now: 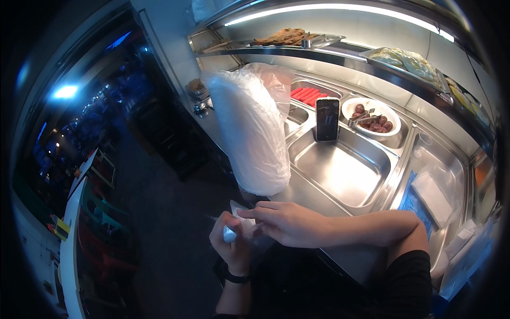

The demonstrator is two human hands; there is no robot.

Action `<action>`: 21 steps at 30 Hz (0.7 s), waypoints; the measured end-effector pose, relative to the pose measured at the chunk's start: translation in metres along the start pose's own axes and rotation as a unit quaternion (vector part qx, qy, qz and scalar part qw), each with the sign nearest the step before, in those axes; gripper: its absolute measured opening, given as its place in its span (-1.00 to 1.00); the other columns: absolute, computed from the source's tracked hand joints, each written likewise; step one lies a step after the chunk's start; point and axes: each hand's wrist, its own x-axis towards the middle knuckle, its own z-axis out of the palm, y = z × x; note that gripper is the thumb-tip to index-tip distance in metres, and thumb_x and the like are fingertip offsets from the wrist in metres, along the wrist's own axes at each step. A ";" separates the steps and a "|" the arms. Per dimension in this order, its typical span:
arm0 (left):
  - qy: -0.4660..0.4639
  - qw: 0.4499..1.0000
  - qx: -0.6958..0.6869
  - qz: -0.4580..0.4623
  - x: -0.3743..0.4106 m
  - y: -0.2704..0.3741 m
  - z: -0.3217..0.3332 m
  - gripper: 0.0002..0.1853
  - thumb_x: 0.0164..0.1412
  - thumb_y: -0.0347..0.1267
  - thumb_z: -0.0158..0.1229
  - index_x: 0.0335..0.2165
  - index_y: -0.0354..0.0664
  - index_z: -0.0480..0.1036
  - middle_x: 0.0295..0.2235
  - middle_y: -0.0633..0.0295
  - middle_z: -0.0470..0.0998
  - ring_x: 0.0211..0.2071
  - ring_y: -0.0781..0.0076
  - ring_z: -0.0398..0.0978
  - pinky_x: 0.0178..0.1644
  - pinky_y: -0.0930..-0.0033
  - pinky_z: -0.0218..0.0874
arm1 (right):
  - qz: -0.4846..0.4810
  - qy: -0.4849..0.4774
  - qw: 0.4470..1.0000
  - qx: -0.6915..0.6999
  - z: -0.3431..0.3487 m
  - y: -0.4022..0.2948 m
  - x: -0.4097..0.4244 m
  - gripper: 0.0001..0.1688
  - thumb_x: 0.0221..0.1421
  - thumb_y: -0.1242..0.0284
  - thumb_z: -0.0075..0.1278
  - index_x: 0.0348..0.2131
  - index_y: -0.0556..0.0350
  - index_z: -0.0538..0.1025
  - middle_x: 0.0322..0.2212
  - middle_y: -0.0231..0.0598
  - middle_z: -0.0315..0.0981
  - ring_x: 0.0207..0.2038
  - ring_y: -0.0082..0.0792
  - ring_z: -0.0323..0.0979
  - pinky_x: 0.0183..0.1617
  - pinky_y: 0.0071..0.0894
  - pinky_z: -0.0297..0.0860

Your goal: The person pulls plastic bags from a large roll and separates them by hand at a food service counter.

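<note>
My left hand, with a dark band at the wrist, is closed around a bunched piece of thin white plastic. From the right my right hand reaches across, its fingers on the same plastic. Just beyond both hands, a tall bundle wrapped in whitish translucent plastic stands at the counter's left edge. Behind that bundle shows a clear plastic bag. A smartphone stands upright at the back rim of a bare steel pan.
A white bowl holds dark round food and tongs; red sticks lie in a pan. On a steel shelf above are trays of food. White packets and blue plastic lie at right. Chairs stand beyond the floor at left.
</note>
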 end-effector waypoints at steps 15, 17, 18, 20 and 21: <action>0.013 0.986 -0.152 -0.071 0.006 0.004 -0.007 -0.35 0.29 0.12 -0.07 -0.73 -0.11 0.10 -0.69 0.42 0.13 -0.62 0.68 0.06 -0.50 0.52 -0.18 | 0.006 0.001 0.998 -0.070 -0.032 -0.012 0.000 -0.67 0.03 0.63 -0.02 -0.15 0.14 0.38 -0.18 -0.10 0.38 -0.10 -0.08 0.45 -0.06 -0.18 0.41; 0.019 0.987 -0.139 -0.075 0.006 0.007 -0.009 -0.34 0.28 0.13 -0.08 -0.73 -0.12 0.10 -0.68 0.41 0.14 -0.61 0.68 0.07 -0.49 0.51 -0.17 | 0.001 0.061 0.997 -0.038 -0.028 0.003 0.003 -0.69 0.09 0.60 -0.05 -0.12 0.11 0.38 -0.20 -0.13 0.41 -0.13 -0.09 0.47 -0.04 -0.16 0.40; 0.012 0.992 -0.112 -0.062 0.006 0.009 -0.009 -0.33 0.27 0.14 -0.08 -0.73 -0.13 0.13 -0.67 0.41 0.16 -0.60 0.68 0.08 -0.49 0.52 -0.16 | -0.030 0.072 0.996 -0.039 -0.028 0.004 0.005 -0.70 0.09 0.59 -0.05 -0.12 0.11 0.39 -0.21 -0.13 0.42 -0.15 -0.08 0.48 -0.04 -0.16 0.40; 0.003 0.997 -0.063 -0.038 0.007 0.011 -0.007 -0.32 0.25 0.17 -0.06 -0.71 -0.17 0.20 -0.67 0.40 0.21 -0.60 0.69 0.13 -0.49 0.52 -0.14 | -0.027 0.043 0.998 -0.023 -0.027 -0.002 0.007 -0.71 0.11 0.55 -0.02 -0.13 0.12 0.40 -0.23 -0.12 0.44 -0.18 -0.08 0.49 -0.06 -0.15 0.41; -0.001 0.999 -0.040 -0.028 0.005 0.012 -0.005 -0.31 0.24 0.18 -0.05 -0.69 -0.20 0.25 -0.68 0.40 0.25 -0.61 0.69 0.17 -0.50 0.53 -0.11 | 0.007 0.004 1.000 -0.005 -0.023 -0.014 0.005 -0.72 0.11 0.53 0.00 -0.13 0.12 0.41 -0.24 -0.12 0.44 -0.20 -0.08 0.50 -0.07 -0.16 0.41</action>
